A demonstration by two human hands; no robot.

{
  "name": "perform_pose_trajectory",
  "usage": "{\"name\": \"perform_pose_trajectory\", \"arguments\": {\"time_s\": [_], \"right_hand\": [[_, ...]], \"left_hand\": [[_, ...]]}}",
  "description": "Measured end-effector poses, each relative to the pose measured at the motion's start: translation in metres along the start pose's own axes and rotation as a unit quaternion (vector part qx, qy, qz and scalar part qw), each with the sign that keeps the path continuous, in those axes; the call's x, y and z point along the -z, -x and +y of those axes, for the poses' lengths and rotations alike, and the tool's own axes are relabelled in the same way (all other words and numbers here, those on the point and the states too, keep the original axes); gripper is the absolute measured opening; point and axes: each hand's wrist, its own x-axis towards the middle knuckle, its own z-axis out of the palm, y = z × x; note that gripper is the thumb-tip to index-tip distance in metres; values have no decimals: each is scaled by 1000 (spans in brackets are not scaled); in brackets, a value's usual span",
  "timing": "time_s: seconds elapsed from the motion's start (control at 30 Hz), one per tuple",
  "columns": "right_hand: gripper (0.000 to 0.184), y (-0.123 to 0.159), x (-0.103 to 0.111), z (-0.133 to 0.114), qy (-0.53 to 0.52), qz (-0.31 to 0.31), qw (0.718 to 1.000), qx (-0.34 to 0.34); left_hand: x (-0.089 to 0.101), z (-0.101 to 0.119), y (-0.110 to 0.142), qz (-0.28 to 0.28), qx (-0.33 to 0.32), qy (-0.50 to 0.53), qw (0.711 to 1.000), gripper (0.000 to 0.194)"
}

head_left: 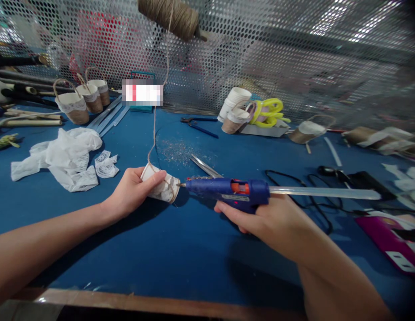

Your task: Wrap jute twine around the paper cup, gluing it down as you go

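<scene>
The left hand [132, 192] has its fingers [156, 179] closed around a paper cup [165, 191] tilted over the counter [134, 258]; the right hand [261, 217] grips a glue gun [210, 191], nozzle [183, 184] beside the cup's end. I'd fear a slip burning those fingers, or a tugged string [154, 120] twisting the cup.

Lace [70, 151] left of cup [163, 189], glue gun [221, 191] right, pliers [191, 121] behind, spool [172, 18] above

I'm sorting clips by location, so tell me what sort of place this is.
Probably a craft workshop: there's a blue glue gun in the right hand, a spool of twine above, and lace-trimmed cups at the back left.
</scene>
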Motion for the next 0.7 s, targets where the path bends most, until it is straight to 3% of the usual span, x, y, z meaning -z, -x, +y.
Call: {"name": "perform_pose_trajectory", "arguments": {"time_s": [0.17,0.23,0.37,0.43,0.5,0.57,0.7], "right_hand": [[24,2,-2,-2,-11,-34,997,-63],[27,2,-2,1,36,-31,998,-33],[32,4,-2,10,134,-21,985,105],[37,5,-1,15,225,-5,951,211],[43,6,0,18,335,24,889,311],[45,7,1,19,392,42,846,360],[44,7,3,17,394,50,839,373]], "left_hand": [[-1,1,0,3,7,-16,1000,30],[-1,1,1,5,7,-17,1000,30],[-1,0,0,3,5,-9,1000,31],[-1,-1,0,2,5,-4,1000,31],[-1,-1,-1,0,6,1,1000,30],[-1,-1,-1,-2,7,5,1000,29],[-1,-1,0,-3,7,5,1000,29]]}}
